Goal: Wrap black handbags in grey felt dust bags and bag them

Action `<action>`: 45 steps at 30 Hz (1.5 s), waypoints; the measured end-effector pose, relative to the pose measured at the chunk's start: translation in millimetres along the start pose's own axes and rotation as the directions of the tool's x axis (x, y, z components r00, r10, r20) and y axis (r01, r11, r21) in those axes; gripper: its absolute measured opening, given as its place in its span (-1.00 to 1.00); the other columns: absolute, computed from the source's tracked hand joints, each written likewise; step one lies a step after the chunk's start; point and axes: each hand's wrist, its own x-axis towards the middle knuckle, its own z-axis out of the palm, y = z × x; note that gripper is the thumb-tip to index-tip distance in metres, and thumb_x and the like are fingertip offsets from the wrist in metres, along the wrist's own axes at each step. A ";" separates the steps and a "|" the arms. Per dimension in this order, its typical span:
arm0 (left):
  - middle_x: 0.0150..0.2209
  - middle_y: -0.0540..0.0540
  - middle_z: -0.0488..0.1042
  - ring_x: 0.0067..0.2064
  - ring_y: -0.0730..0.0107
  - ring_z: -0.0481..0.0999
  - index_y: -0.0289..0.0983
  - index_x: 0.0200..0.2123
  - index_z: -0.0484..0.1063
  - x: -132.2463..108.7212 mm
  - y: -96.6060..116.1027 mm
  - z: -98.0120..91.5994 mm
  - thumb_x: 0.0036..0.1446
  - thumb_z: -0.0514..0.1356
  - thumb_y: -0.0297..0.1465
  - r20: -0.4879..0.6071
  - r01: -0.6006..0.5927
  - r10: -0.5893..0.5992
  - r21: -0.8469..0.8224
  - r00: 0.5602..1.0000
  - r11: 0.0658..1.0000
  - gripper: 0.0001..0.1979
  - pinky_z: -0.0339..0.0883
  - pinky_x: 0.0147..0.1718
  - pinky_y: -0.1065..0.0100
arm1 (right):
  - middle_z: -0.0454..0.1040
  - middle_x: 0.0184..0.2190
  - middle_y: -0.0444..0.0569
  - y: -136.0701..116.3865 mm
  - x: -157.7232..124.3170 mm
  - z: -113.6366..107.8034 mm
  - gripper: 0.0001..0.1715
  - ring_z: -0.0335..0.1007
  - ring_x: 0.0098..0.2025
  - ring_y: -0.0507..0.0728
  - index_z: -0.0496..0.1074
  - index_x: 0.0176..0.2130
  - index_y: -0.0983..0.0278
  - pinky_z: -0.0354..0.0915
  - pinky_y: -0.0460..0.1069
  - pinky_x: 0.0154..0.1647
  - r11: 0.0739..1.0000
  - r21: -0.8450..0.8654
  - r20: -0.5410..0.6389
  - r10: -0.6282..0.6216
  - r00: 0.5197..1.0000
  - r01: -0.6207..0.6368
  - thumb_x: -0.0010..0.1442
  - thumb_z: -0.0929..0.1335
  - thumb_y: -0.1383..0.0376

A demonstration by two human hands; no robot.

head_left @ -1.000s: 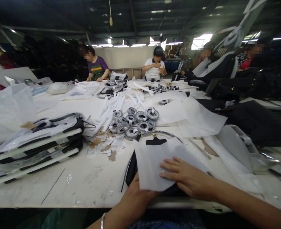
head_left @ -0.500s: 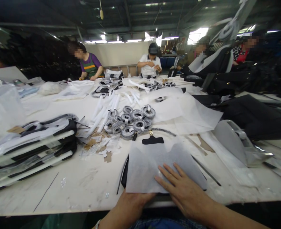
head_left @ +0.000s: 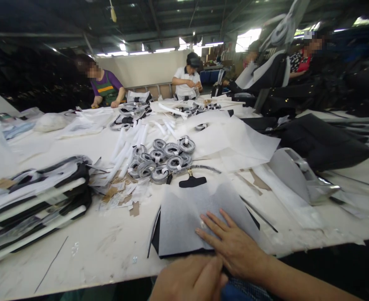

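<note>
A black flat piece [head_left: 155, 241], probably a bag, lies at the table's front edge under a thin whitish sheet [head_left: 180, 217]. Past its far side a dark tab [head_left: 192, 182] with a gold-coloured clasp sticks out, with a thin strap behind it. My right hand [head_left: 233, 244] rests on the sheet's right half, fingers stretched and spread. My left hand [head_left: 189, 278] is curled closed in front of the piece's near edge, beside my right wrist; whatever its fingers may hold is hidden.
Several wrapped strap coils [head_left: 175, 162] lie beyond the sheet. Stacked black bags with white tubes [head_left: 62, 192] stand at left, paper scraps [head_left: 134, 209] between. A clear-wrapped grey piece [head_left: 286, 171] and black bags [head_left: 325, 140] sit at right. Co-workers [head_left: 106, 90] work across the table.
My left hand has left the sheet's near left corner and moved toward me and right, curling closed. My right hand stays flat on the sheet. The whole view has shifted slightly.
</note>
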 end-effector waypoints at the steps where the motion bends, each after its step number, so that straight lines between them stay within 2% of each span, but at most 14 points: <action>1: -0.15 -0.15 0.62 -0.13 0.34 0.64 -0.29 0.05 0.41 11.1 -6.7 4.5 0.39 -0.01 -0.40 0.011 0.002 -0.002 0.011 1.000 1.000 -0.71 0.53 -0.16 0.40 | -0.08 0.44 0.18 -0.9 -0.1 -2.3 -0.13 -0.27 0.46 0.35 -0.02 0.43 0.15 -0.27 0.46 0.39 1.000 0.027 0.004 0.004 1.000 -0.004 0.21 0.25 0.45; 2: 0.01 -0.21 0.57 0.05 0.25 0.57 -0.32 0.15 0.35 18.6 -15.7 12.2 0.40 -0.04 -0.40 0.038 0.017 -0.020 0.059 0.999 0.998 -0.65 0.48 0.02 0.24 | -0.07 0.44 0.18 -1.5 -0.6 -5.5 -0.15 -0.28 0.47 0.33 -0.01 0.43 0.17 -0.29 0.45 0.40 0.998 0.060 0.006 0.011 1.000 -0.011 0.23 0.24 0.45; 4: 0.16 -0.22 0.47 0.19 0.15 0.46 -0.33 0.22 0.28 20.6 -35.8 32.9 0.41 -0.02 -0.35 0.092 0.017 -0.030 0.145 0.995 0.989 -0.61 0.42 0.12 0.05 | -0.06 0.44 0.15 -0.5 -1.9 -15.4 -0.23 -0.28 0.47 0.29 0.03 0.42 0.19 -0.31 0.42 0.41 0.987 0.157 0.024 0.030 0.999 -0.034 0.29 0.23 0.40; 7: 0.27 -0.21 0.33 0.29 0.16 0.34 -0.35 0.33 0.12 2.1 -55.5 58.4 0.40 0.02 -0.29 0.177 0.031 -0.065 0.189 0.982 0.981 -0.50 0.37 0.18 0.02 | 0.03 0.42 0.09 8.7 -0.7 -36.0 -0.43 -0.15 0.45 0.25 0.21 0.34 0.19 -0.19 0.33 0.43 0.913 0.393 0.077 0.088 0.993 -0.112 0.40 0.20 0.21; 9: 0.30 -0.19 0.29 0.31 0.19 0.30 -0.35 0.36 0.05 -10.6 -57.3 63.6 0.41 0.01 -0.31 0.180 0.057 -0.095 0.207 0.979 0.977 -0.47 0.34 0.20 0.02 | 0.16 0.38 0.06 18.8 5.2 -49.7 -0.52 0.03 0.40 0.21 0.37 0.23 0.20 -0.03 0.23 0.41 0.852 0.490 0.075 0.171 0.982 -0.186 0.43 0.17 0.16; 11: 0.31 -0.17 0.27 0.32 0.20 0.29 -0.32 0.36 0.06 -16.3 -54.2 61.6 0.41 0.00 -0.31 0.182 0.067 -0.108 0.219 0.977 0.974 -0.48 0.34 0.21 0.01 | 0.32 0.27 0.10 28.9 15.2 -60.5 -0.60 0.24 0.30 0.22 0.48 0.09 0.24 0.14 0.17 0.34 0.868 0.451 0.057 0.203 0.978 -0.207 0.40 0.20 0.24; 14: 0.31 -0.15 0.28 0.30 0.18 0.31 -0.29 0.33 0.13 -15.0 -50.8 56.0 0.40 0.02 -0.31 0.193 0.060 -0.104 0.221 0.976 0.973 -0.51 0.35 0.20 -0.01 | 0.53 -0.02 0.11 39.7 31.0 -68.2 -0.74 0.46 0.03 0.25 0.54 -0.08 0.28 0.35 0.13 0.11 0.970 0.225 0.100 0.074 0.992 -0.095 0.25 0.33 0.39; 16: 0.30 -0.15 0.30 0.29 0.16 0.33 -0.29 0.32 0.17 -13.5 -51.4 55.0 0.40 0.03 -0.31 0.179 0.071 -0.111 0.215 0.978 0.974 -0.52 0.36 0.19 -0.01 | 0.54 -0.12 0.07 44.7 36.2 -66.0 -0.77 0.47 -0.07 0.23 0.52 -0.11 0.28 0.39 0.10 0.00 0.989 0.146 0.100 -0.045 0.994 0.030 0.24 0.34 0.42; 19: 0.26 -0.18 0.36 0.27 0.14 0.37 -0.33 0.27 0.25 -16.1 -52.7 57.2 0.39 0.04 -0.30 0.116 0.099 -0.121 0.182 0.986 0.978 -0.55 0.38 0.18 -0.01 | 0.50 -0.01 0.08 52.7 32.4 -51.2 -0.71 0.41 0.00 0.18 0.46 0.01 0.27 0.35 0.06 0.05 0.970 0.173 -0.031 -0.170 0.985 0.173 0.34 0.28 0.38; 21: 0.22 -0.19 0.40 0.24 0.14 0.40 -0.34 0.21 0.31 -20.0 -51.2 58.8 0.38 0.05 -0.30 0.067 0.105 -0.116 0.152 0.991 0.983 -0.59 0.39 0.17 -0.02 | 0.48 0.05 0.08 58.0 25.1 -37.3 -0.67 0.39 0.03 0.17 0.42 0.09 0.26 0.32 0.07 0.09 0.960 0.174 -0.112 -0.202 0.973 0.219 0.39 0.24 0.35; 24: 0.20 -0.18 0.42 0.22 0.13 0.43 -0.31 0.19 0.35 -24.9 -46.5 59.3 0.37 0.07 -0.34 0.034 0.099 -0.104 0.135 0.994 0.986 -0.63 0.42 0.14 -0.03 | 0.49 0.05 0.11 63.1 15.9 -21.0 -0.61 0.38 0.04 0.20 0.37 0.17 0.26 0.31 0.11 0.08 0.962 0.119 -0.159 -0.226 0.961 0.246 0.43 0.20 0.32; 28: 0.20 -0.20 0.42 0.21 0.12 0.44 -0.25 0.18 0.37 -26.5 -42.5 58.1 0.36 0.08 -0.37 0.035 0.083 -0.088 0.137 0.996 0.987 -0.64 0.43 0.12 -0.04 | 0.49 0.05 0.12 64.3 15.0 -16.4 -0.54 0.38 0.01 0.22 0.35 0.22 0.22 0.33 0.14 0.03 0.962 0.065 -0.143 -0.255 0.956 0.266 0.41 0.16 0.36; 37: 0.17 -0.21 0.45 0.18 0.11 0.47 -0.26 0.16 0.40 -27.6 -41.8 60.7 0.36 0.08 -0.36 0.037 0.099 -0.105 0.135 0.994 0.986 -0.65 0.44 0.11 -0.04 | 0.46 0.06 0.11 62.8 22.9 -21.5 -0.51 0.35 0.02 0.21 0.37 0.22 0.21 0.32 0.15 0.05 0.965 0.103 -0.047 -0.239 0.970 0.243 0.36 0.19 0.40; 45: 0.21 -0.18 0.42 0.22 0.14 0.43 -0.23 0.20 0.37 -28.6 -40.4 60.1 0.35 0.10 -0.36 0.087 0.118 -0.131 0.140 0.988 0.983 -0.62 0.39 0.17 -0.01 | 0.45 0.09 0.08 66.2 23.0 -18.0 -0.46 0.35 0.03 0.24 0.36 0.24 0.07 0.32 0.18 0.02 0.958 0.057 -0.023 -0.279 0.960 0.280 0.34 0.23 0.40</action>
